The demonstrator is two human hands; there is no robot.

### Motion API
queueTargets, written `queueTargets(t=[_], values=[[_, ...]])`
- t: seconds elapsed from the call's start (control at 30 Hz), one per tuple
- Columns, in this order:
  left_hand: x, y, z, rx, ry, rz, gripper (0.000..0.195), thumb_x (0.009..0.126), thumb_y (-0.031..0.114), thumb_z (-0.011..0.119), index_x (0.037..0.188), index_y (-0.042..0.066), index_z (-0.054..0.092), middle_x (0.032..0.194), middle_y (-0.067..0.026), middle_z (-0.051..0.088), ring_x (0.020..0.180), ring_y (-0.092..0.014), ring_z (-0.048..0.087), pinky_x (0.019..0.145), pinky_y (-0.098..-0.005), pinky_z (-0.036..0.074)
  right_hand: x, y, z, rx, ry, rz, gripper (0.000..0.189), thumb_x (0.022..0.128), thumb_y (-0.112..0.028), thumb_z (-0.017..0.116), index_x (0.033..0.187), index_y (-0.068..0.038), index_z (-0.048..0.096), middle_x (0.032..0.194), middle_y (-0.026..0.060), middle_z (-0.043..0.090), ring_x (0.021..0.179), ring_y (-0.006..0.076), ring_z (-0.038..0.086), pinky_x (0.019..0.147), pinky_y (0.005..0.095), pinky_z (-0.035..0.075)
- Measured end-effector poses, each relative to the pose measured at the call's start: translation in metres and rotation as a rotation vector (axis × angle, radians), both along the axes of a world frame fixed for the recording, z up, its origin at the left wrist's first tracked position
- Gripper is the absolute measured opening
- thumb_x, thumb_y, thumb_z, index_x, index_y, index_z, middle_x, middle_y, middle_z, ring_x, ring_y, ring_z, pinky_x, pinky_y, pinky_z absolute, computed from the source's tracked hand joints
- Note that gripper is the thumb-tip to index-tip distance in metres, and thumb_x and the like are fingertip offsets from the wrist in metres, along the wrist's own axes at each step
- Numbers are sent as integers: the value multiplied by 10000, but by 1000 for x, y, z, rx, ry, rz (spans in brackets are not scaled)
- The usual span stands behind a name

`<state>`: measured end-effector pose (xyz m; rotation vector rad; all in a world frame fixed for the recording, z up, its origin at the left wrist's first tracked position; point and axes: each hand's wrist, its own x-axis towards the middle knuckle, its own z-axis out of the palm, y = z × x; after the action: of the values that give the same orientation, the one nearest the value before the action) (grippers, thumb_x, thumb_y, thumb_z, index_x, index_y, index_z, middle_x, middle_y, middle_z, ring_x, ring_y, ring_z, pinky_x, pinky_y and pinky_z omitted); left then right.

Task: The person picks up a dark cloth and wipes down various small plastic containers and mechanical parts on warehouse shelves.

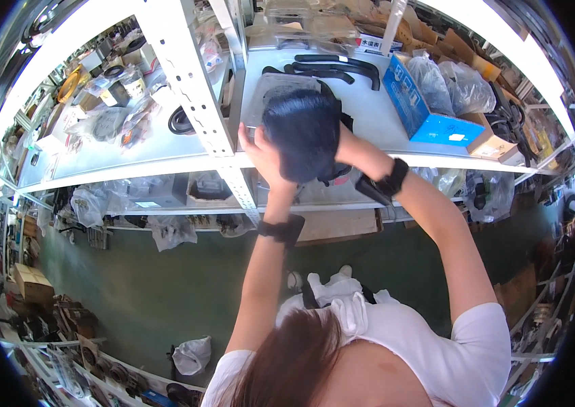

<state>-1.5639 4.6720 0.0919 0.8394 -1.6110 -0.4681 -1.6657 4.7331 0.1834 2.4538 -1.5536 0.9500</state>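
Note:
A bulky black object (302, 135) with a shiny, rounded top is held up between my two hands over the front edge of a white shelf (376, 127). Its exact kind cannot be made out. My left hand (265, 155) grips its left side with the fingers pointing up. On the opposite side is my right hand (353, 150), its fingers mostly hidden behind the object. A clear plastic box (259, 104) lies just behind, partly covered by it. Several black curved rubber hoses (338, 63) rest farther back on the shelf.
A perforated white metal upright (185, 76) stands left of my hands. To the right, a blue cardboard box (432, 122) holds bagged parts. Bagged goods and a black ring (180, 121) occupy the left shelf bay. Below runs a lower shelf (318, 203) above green floor (155, 295).

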Motion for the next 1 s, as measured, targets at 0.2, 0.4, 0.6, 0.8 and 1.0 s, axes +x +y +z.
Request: queueTargets(t=[0.2, 0.4, 0.6, 0.8, 1.0], values=[[-4, -3, -7, 85, 35, -23, 436, 737, 121, 592, 1125, 5, 429, 1302, -230, 227, 1116, -359, 361, 902, -378, 339, -13, 20, -13, 137, -191, -50, 263, 785, -122, 537, 1032, -35, 545, 1016, 97, 566, 927, 216, 533, 835, 313, 413], [0, 6, 6, -190, 32, 28, 727, 588, 209, 722, 1174, -12, 353, 1270, -280, 244, 1138, -416, 330, 933, -428, 310, -43, -35, 32, 83, 118, 42, 205, 769, -209, 538, 888, -50, 589, 892, 111, 586, 816, 263, 554, 737, 329, 439], [-5, 3, -4, -92, 91, 19, 869, 620, 240, 699, 1279, -64, 220, 1284, -277, 264, 1166, -415, 322, 978, -408, 271, -13, -37, 38, 0, 325, 11, 199, 752, -245, 516, 776, -59, 584, 806, 95, 582, 744, 272, 568, 662, 363, 442], [-9, -6, -14, -145, -26, 221, 622, 814, 106, 547, 1303, -61, 201, 1256, -230, 363, 1126, -332, 415, 957, -330, 327, -3, 4, 6, -57, 26, 125, 267, 715, -202, 599, 936, -53, 588, 970, 119, 575, 896, 266, 550, 814, 341, 425], [-4, 4, -2, -21, -27, 33, 883, 731, 249, 656, 1330, -79, 95, 1300, -286, 240, 1185, -388, 314, 978, -391, 286, -57, -17, -18, 164, 62, 52, 357, 744, -203, 602, 1065, -58, 545, 1076, 133, 534, 1014, 289, 489, 896, 363, 377]])
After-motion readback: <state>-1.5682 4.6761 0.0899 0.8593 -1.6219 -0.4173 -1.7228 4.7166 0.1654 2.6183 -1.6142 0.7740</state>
